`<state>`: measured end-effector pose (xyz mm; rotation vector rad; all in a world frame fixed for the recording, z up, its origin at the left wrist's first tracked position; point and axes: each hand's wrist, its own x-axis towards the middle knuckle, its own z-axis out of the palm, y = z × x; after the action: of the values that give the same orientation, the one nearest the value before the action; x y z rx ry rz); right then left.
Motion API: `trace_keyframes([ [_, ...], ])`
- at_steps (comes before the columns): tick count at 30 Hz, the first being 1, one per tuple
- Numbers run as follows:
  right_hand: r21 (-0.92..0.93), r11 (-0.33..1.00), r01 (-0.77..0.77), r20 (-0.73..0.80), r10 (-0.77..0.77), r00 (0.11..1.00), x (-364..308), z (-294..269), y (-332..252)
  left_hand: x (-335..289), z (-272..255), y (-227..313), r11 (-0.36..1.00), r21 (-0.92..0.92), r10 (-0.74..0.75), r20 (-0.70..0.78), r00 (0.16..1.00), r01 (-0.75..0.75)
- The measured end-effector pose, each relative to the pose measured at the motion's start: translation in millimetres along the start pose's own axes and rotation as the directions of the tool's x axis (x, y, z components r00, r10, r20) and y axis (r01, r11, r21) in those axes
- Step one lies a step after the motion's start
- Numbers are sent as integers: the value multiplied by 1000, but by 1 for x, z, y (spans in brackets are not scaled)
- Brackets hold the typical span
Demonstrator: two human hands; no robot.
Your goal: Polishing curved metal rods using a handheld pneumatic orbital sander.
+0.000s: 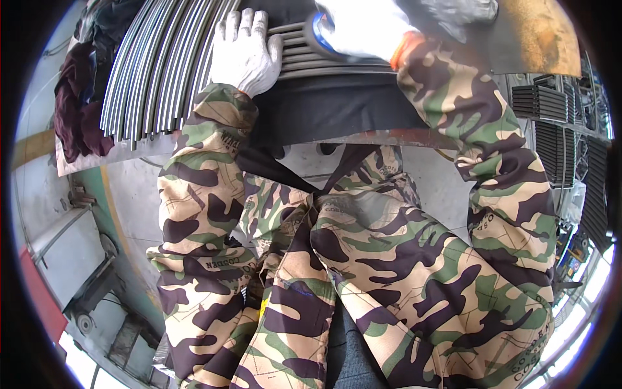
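My left hand [246,57], in a white knit glove, lies palm down with its fingers stretched out. It rests where a row of metal rods [152,71] meets several rods [304,63] lying crosswise on black sheeting. My right hand [372,29], in a white glove with an orange cuff, is closed round a blue, round-edged thing [321,31] with a dark rim. That thing is over the crosswise rods, touching or just above them. Its kind is hidden by the glove and blurred by motion.
Black sheeting [337,107] covers the table's near part. A dark maroon cloth [81,104] hangs at the left edge. Grey gloves [463,16] lie at the far right, beside a rusty brown board [544,35]. Stacks of dark bars [541,102] stand on the right.
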<state>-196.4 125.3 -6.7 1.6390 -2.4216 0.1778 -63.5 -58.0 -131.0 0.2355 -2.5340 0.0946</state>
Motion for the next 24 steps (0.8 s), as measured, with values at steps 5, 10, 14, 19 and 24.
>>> trace_keyframes([
  [5, -6, 997, 76, 28, -76, 997, -30, -3, -4, 9, 16, 12, 999, -26, 18, -4, 1000, -19],
  [10, -41, 999, -33, 40, 35, 999, -7, -4, -3, -1, 4, -5, 998, 66, 9, -8, 1000, -9],
  [14, -11, 998, 69, 111, -67, 992, -40, -8, -6, 5, 8, 9, 999, 13, 40, -19, 999, -40],
  [19, -45, 998, -47, 56, 49, 997, -6, 3, 0, -12, -2, 5, 1000, -15, 21, -29, 999, -21],
  [24, -46, 998, -31, 109, 36, 993, -11, 5, 8, -10, 1, 32, 988, -149, 46, 23, 999, -42],
])
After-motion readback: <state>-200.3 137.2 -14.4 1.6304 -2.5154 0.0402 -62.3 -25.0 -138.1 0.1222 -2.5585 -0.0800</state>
